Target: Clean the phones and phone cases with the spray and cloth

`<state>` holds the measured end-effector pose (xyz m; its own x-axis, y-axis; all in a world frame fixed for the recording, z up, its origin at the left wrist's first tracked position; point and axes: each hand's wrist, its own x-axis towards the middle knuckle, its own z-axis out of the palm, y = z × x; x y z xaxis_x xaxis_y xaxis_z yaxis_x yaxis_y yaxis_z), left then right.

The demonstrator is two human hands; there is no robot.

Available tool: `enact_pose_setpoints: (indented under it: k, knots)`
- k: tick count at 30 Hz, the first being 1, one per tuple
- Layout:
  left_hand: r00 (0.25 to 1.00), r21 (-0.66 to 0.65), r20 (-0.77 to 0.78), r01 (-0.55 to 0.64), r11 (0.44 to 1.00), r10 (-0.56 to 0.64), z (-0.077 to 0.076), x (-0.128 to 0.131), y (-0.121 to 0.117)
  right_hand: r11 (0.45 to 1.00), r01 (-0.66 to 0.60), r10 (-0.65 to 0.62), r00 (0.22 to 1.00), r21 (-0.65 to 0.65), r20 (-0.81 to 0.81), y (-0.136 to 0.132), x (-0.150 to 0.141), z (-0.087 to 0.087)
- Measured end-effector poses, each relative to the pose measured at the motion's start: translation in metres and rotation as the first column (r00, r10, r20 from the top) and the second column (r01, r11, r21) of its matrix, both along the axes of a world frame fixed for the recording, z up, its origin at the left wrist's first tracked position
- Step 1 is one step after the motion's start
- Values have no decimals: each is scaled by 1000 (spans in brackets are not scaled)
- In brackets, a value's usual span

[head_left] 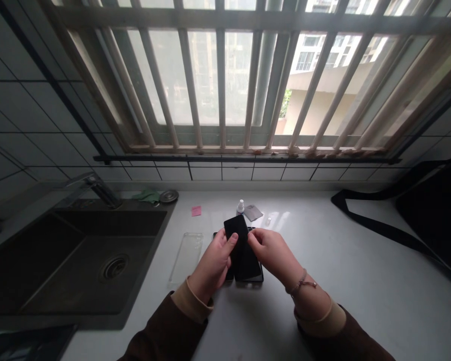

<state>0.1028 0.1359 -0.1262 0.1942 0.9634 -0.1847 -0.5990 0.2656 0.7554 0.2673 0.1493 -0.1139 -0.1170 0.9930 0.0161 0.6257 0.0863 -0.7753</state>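
A black phone (236, 226) is tilted up in my left hand (217, 258), whose thumb presses on its dark face while the fingers wrap behind. At the phone's right edge, my right hand (267, 246) has thumb and forefinger closed together; whether anything thin is between them is hidden. Under both hands lies a dark flat object (230, 275) on the countertop, mostly covered, its kind unclear. A clear phone case (187, 258) rests to the left of my left hand. Just beyond the phone stand a small white bottle (241, 206) and a grey flat packet (253, 213).
A pink sticky note (196, 211) and a small white piece (268, 221) lie on the white countertop (346, 281). To the left is a sink (143, 271) with a faucet (99, 189). A black bag (432, 215) with a strap occupies the right. Behind is a barred window (221, 90).
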Motion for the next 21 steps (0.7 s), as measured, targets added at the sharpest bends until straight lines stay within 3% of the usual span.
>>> enact_pose_setpoints:
  k: [6, 8, 11, 15, 21]
  knots:
    - [970, 57, -102, 228, 972, -221, 9, -3, -5, 989, 34, -43, 997, -141, -66, 9, 23, -16]
    - [963, 16, -166, 216, 976, -210, 6, -4, -4, 987, 53, -64, 996, -152, -65, 10, 40, -20]
    - [961, -47, -251, 106, 993, -114, -2, -5, 0, 980, 126, -132, 991, -151, -33, 7, 71, -26]
    - [937, -40, -341, 63, 997, -73, -10, -7, 4, 959, 239, -226, 969, -150, 100, 0, 104, -35]
    - [890, -18, -445, 98, 995, -96, -14, -9, 7, 947, 279, -247, 949, -157, 199, -1, 108, -46]
